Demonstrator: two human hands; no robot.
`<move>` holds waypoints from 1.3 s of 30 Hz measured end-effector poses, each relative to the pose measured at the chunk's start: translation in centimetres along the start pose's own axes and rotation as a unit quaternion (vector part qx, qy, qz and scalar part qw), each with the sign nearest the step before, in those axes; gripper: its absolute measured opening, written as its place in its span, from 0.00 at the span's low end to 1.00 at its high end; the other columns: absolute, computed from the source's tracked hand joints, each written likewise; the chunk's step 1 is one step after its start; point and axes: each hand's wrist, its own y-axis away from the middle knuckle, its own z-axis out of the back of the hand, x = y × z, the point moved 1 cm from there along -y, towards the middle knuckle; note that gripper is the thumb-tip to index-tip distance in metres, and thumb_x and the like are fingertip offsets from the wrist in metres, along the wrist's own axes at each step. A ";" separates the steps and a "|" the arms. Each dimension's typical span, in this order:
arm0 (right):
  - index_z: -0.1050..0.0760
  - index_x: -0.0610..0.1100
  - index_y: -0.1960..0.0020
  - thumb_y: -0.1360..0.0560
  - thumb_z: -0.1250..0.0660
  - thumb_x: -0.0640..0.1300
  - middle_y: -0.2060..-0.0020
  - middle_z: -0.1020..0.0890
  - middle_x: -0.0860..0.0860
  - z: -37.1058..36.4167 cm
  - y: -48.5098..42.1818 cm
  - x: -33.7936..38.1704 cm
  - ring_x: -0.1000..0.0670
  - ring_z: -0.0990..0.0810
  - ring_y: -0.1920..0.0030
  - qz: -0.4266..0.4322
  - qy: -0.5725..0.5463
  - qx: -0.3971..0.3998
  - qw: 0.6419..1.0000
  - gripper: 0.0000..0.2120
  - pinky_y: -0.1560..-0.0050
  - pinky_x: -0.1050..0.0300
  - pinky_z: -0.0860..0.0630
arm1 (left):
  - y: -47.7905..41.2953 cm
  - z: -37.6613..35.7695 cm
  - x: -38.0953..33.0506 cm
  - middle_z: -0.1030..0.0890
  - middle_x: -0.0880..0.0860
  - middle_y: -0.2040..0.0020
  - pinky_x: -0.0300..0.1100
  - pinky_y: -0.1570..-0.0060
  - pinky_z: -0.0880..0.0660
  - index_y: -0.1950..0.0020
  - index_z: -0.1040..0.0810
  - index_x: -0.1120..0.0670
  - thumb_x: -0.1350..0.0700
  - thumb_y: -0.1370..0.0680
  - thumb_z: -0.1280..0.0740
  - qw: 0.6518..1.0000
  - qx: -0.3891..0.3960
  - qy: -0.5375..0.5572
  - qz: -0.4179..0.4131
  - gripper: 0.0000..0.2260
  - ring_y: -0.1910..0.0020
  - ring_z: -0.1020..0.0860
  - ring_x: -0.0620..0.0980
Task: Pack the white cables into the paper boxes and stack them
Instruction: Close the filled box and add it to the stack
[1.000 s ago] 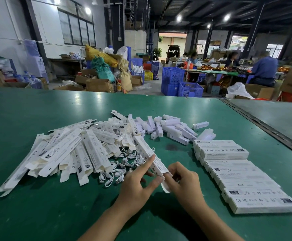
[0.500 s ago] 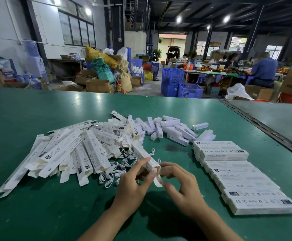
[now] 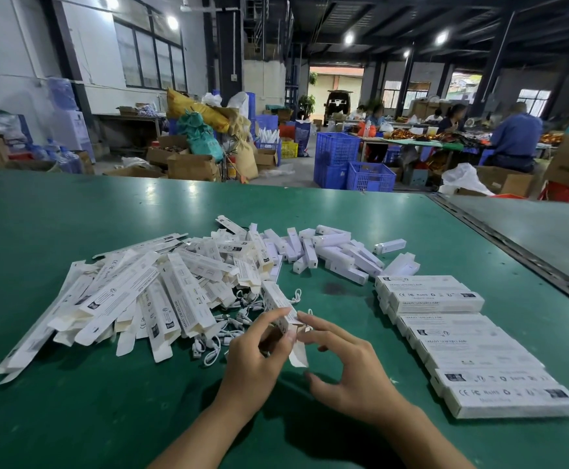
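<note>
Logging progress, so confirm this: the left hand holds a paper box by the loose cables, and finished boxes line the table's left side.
One error: the head view shows the finished boxes lining the table's right side, not its left. The left hand does hold a paper box by the loose cables.

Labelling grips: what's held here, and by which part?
The left hand pinches a paper box at its near, open end; the right hand grips nothing.
</note>
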 end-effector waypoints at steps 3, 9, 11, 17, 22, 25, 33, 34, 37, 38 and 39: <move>0.21 0.52 0.41 0.32 0.29 0.41 0.33 0.26 0.64 -0.1 0.0 -0.2 0.62 0.22 0.40 0.004 0.015 -0.009 1.000 0.20 0.43 0.66 0.26 | 0.0 0.0 0.0 0.26 0.50 0.70 0.39 0.65 0.29 0.45 0.20 0.34 0.41 0.26 0.34 1.000 0.007 0.009 0.008 0.11 0.69 0.28 0.45; 0.19 0.51 0.46 0.24 0.31 0.43 0.40 0.20 0.62 -0.3 -0.1 -0.7 0.58 0.18 0.58 0.002 0.016 -0.058 0.998 0.08 0.54 0.63 0.21 | -0.1 -0.2 0.6 0.18 0.46 0.64 0.36 0.61 0.25 0.42 0.23 0.29 0.38 0.27 0.34 0.999 0.037 0.009 0.024 0.13 0.64 0.21 0.46; 0.20 0.51 0.46 0.24 0.29 0.41 0.44 0.19 0.61 -0.5 -0.1 -0.8 0.60 0.19 0.60 0.005 0.020 -0.085 0.996 0.08 0.57 0.64 0.22 | -0.1 -0.3 0.8 0.17 0.46 0.62 0.35 0.59 0.24 0.42 0.23 0.28 0.35 0.28 0.36 0.999 0.042 0.013 0.029 0.15 0.61 0.19 0.45; 0.26 0.58 0.44 0.25 0.28 0.43 0.51 0.18 0.63 -0.6 0.1 -1.2 0.56 0.17 0.65 -0.039 0.010 -0.113 0.993 0.15 0.62 0.62 0.21 | -0.1 -0.6 1.3 0.17 0.48 0.59 0.43 0.53 0.21 0.40 0.23 0.30 0.33 0.27 0.36 0.997 0.058 0.022 0.046 0.17 0.57 0.18 0.47; 0.18 0.45 0.51 0.27 0.26 0.38 0.47 0.16 0.60 -0.5 -0.1 -1.3 0.59 0.17 0.65 -0.023 0.022 -0.122 0.992 0.06 0.59 0.67 0.21 | -0.1 -0.6 1.2 0.16 0.49 0.57 0.50 0.50 0.20 0.40 0.23 0.30 0.34 0.28 0.35 0.996 0.061 0.024 0.056 0.16 0.56 0.17 0.48; 0.17 0.43 0.54 0.29 0.25 0.36 0.48 0.15 0.57 -0.4 0.0 -1.1 0.59 0.18 0.66 -0.013 0.020 -0.129 0.991 0.06 0.60 0.65 0.21 | -0.1 -0.6 1.1 0.16 0.50 0.58 0.53 0.49 0.20 0.40 0.23 0.30 0.34 0.28 0.36 0.996 0.063 0.019 0.059 0.17 0.56 0.17 0.49; 0.16 0.41 0.54 0.28 0.26 0.35 0.49 0.15 0.53 -0.4 -0.1 -1.3 0.61 0.17 0.56 0.000 0.004 -0.121 0.993 0.04 0.57 0.62 0.20 | -0.1 -0.6 1.1 0.16 0.47 0.57 0.50 0.49 0.20 0.41 0.23 0.29 0.34 0.28 0.36 0.996 0.060 0.024 0.060 0.16 0.56 0.17 0.48; 0.16 0.41 0.54 0.28 0.26 0.35 0.49 0.15 0.53 -0.4 -0.1 -1.3 0.61 0.17 0.55 0.001 0.000 -0.119 0.993 0.04 0.57 0.62 0.19 | -0.1 -0.6 1.1 0.16 0.48 0.57 0.50 0.49 0.20 0.41 0.23 0.29 0.34 0.28 0.36 0.996 0.063 0.024 0.060 0.16 0.56 0.17 0.48; 0.16 0.41 0.54 0.27 0.27 0.36 0.50 0.15 0.53 -0.3 -0.1 -1.5 0.62 0.17 0.57 0.005 -0.008 -0.116 0.993 0.03 0.57 0.64 0.20 | -0.1 -0.5 1.1 0.16 0.50 0.56 0.49 0.49 0.21 0.39 0.23 0.31 0.33 0.27 0.37 0.995 0.082 0.016 0.060 0.17 0.56 0.18 0.48; 0.16 0.42 0.54 0.27 0.27 0.36 0.51 0.16 0.54 -0.2 -0.1 -1.5 0.61 0.17 0.58 0.003 -0.012 -0.114 0.993 0.03 0.58 0.63 0.20 | -0.1 -0.5 1.1 0.16 0.50 0.56 0.48 0.50 0.21 0.38 0.23 0.31 0.33 0.27 0.38 0.994 0.086 0.012 0.060 0.17 0.56 0.18 0.48; 0.17 0.43 0.55 0.27 0.27 0.36 0.52 0.16 0.56 -0.2 -0.2 -1.4 0.59 0.17 0.61 -0.003 -0.016 -0.111 0.994 0.04 0.59 0.62 0.20 | -0.1 -0.4 1.1 0.16 0.50 0.57 0.45 0.50 0.21 0.39 0.23 0.31 0.33 0.26 0.38 0.994 0.089 0.009 0.059 0.17 0.56 0.18 0.47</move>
